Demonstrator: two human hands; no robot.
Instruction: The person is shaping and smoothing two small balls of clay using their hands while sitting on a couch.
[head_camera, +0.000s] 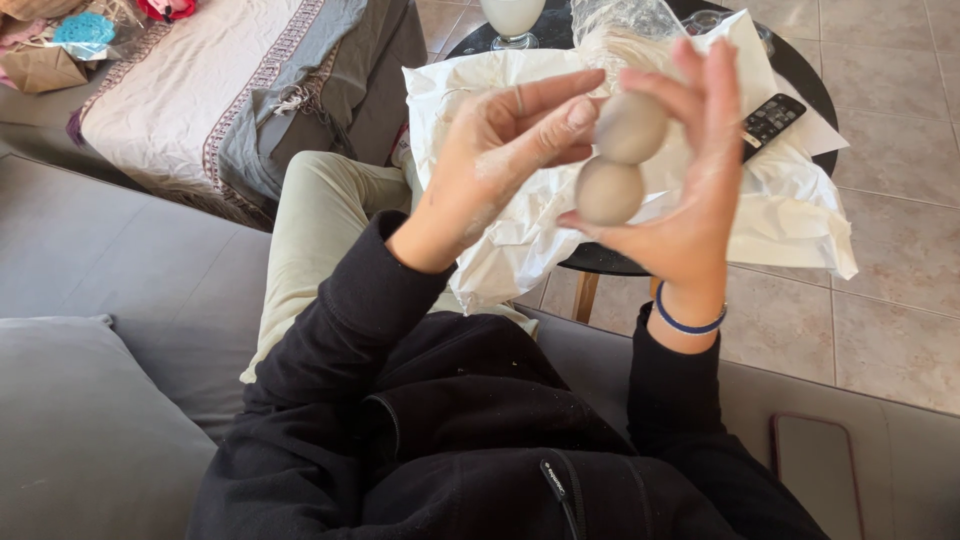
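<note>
Grey sofa (120, 260) filled the lower frame, round dark table (800, 70) beyond it under crumpled white paper (790, 210). Right hand (690, 200) was raised upright, palm inward, fingers cupped around two stacked grey clay balls (618, 160). Left hand (490, 160) was tilted in, thumb and forefinger pinching the upper ball, probably pressing it. Remote (770, 120) lay on the paper.
</note>
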